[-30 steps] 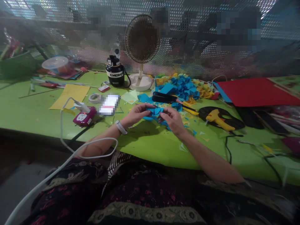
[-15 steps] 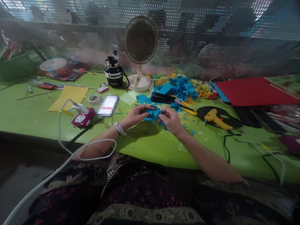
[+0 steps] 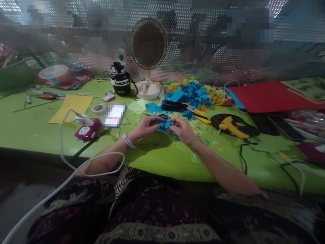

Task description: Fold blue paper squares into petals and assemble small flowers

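Note:
Between my two hands is a blue paper flower (image 3: 164, 125), its petals curled and folded. My left hand (image 3: 148, 127), with a pale watch on the wrist, pinches it from the left. From the other side my right hand (image 3: 183, 129) grips its edge with thumb and fingers. Under and behind the hands lie blue and yellow paper scraps (image 3: 196, 130). Just beyond is a pair of black-handled scissors (image 3: 174, 105), partly covered, and a yellow cutter knife (image 3: 203, 118). A heap of blue paper flowers (image 3: 196, 94) is piled farther back.
A yellow glue gun (image 3: 232, 128) rests on a black disc at the right, near red sheets (image 3: 266, 96). At the left are a purple power adapter (image 3: 87, 129) with a white cable, a phone (image 3: 114, 116) and a tape roll (image 3: 99, 109). A fan (image 3: 148, 89) and a black flask (image 3: 120, 81) stand behind.
Both hands keep hold of the blue paper flower, and its petals have turned slightly between the fingers. The whole view has shifted a little, so the table's things appear farther left.

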Demonstrator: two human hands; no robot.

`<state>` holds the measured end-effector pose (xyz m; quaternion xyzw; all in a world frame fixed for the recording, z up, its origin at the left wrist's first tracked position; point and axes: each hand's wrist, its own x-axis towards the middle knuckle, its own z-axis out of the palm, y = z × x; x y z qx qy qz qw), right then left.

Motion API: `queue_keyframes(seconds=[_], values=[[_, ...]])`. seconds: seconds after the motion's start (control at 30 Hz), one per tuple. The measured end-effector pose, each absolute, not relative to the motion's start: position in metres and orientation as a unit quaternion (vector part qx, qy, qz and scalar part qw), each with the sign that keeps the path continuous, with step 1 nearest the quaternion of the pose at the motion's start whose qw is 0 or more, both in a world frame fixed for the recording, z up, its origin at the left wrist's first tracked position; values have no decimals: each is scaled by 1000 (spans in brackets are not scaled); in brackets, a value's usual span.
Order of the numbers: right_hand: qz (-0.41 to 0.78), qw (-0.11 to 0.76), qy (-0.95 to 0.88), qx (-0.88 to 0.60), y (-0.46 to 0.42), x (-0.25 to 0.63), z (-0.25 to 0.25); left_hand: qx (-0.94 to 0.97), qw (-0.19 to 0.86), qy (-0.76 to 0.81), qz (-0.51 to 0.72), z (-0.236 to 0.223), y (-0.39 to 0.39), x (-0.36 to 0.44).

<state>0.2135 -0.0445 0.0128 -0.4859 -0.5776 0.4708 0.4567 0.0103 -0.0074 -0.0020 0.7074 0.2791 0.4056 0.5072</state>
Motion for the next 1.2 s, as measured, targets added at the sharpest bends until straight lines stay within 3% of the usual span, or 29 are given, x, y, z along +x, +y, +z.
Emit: queue_keyframes(seconds=[0.47, 1.2], values=[[486, 454, -578, -473, -45, 215, 14, 611, 622, 286, 398, -5, -4, 10], [487, 457, -585, -461, -47, 216, 16, 602, 633, 285, 394, -3, -5, 10]])
